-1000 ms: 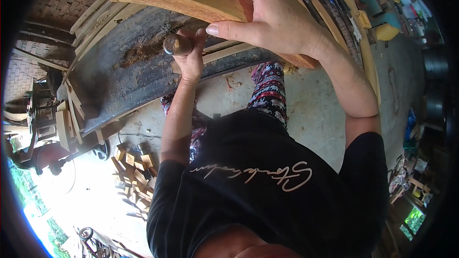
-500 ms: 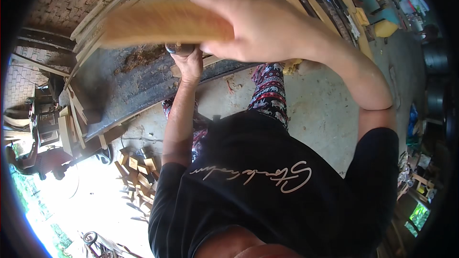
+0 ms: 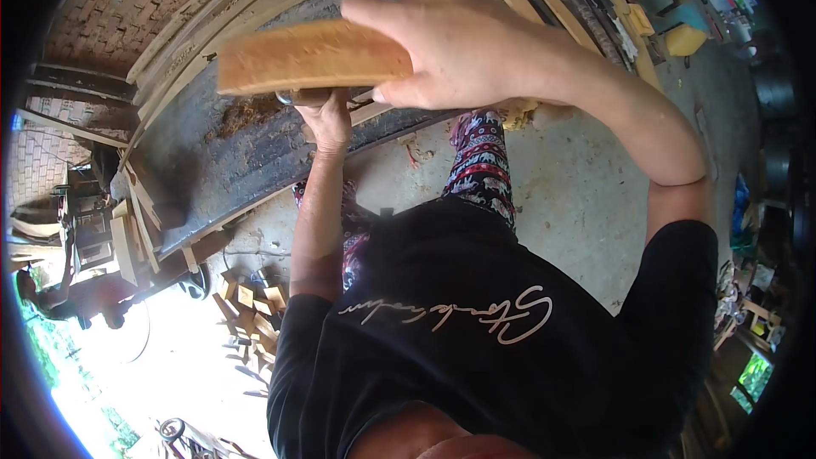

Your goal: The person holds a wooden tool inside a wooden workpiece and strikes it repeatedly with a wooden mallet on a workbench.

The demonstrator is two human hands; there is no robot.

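A curved, light brown wooden block [image 3: 297,55] is raised high in front of the camera, above the dark workbench [image 3: 246,153]. My right hand [image 3: 467,51] grips its right end, thumb and fingers on opposite edges. Below the block, my left hand [image 3: 330,123] is closed round a rounded, shiny metal object [image 3: 297,97], most of which the block hides. Whether that object touches the block cannot be made out. Brown shavings [image 3: 246,115] lie on the bench behind the block's lower edge.
Long wooden strips [image 3: 183,68] run along the bench's far side. Boards and rods [image 3: 586,8] lie at the upper right, near a yellow object [image 3: 685,40]. Cut wood pieces [image 3: 251,310] are heaped on the floor at lower left. My patterned trouser leg [image 3: 481,161] is beside the bench.
The block and my right hand have shifted slightly right and down, and the block is less blurred. The metal object shows a little further left, with less of it visible.
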